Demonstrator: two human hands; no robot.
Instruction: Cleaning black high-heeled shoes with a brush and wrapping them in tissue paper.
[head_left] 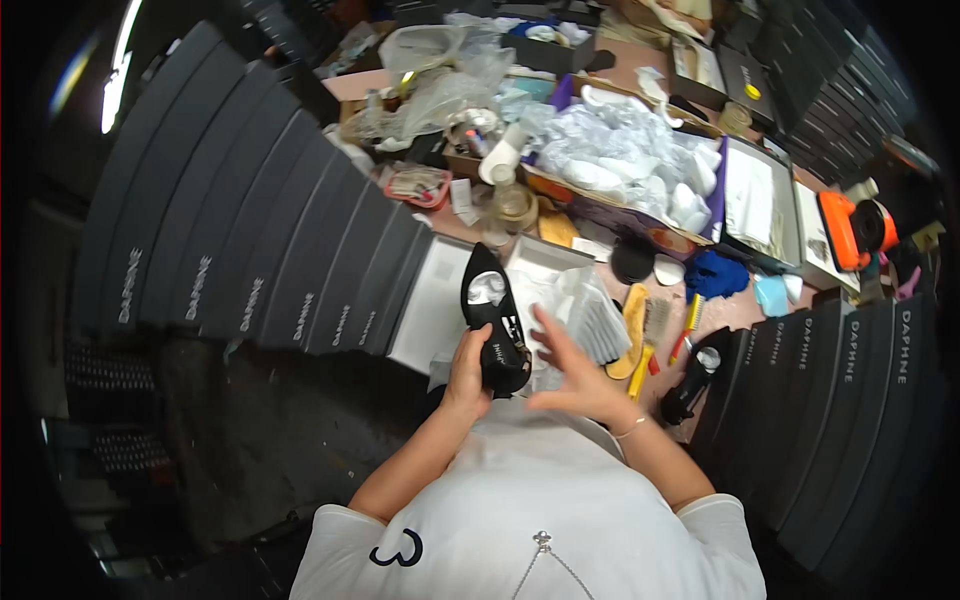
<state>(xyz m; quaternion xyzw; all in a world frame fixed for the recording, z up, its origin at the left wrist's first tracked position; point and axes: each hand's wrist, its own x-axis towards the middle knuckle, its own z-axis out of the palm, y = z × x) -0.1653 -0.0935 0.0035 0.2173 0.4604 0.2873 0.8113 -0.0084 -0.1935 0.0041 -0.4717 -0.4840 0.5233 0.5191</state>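
Observation:
A black pointed shoe is held upright in front of my chest, its toe pointing away from me. White crumpled paper fills the toe, and a strap with a buckle runs along its right side. My left hand is closed around the heel end. Just right of the shoe, my right hand has its fingers spread and holds nothing. Beneath them lies an open shoebox with white tissue paper at its right. Another black shoe with stuffing in it rests on the table to the right.
Stacked dark shoeboxes line the left, and more shoeboxes stand at the right. A large box of crumpled plastic and white stuffing sits at the back. Brushes, a blue cloth and an orange tape dispenser lie on the right.

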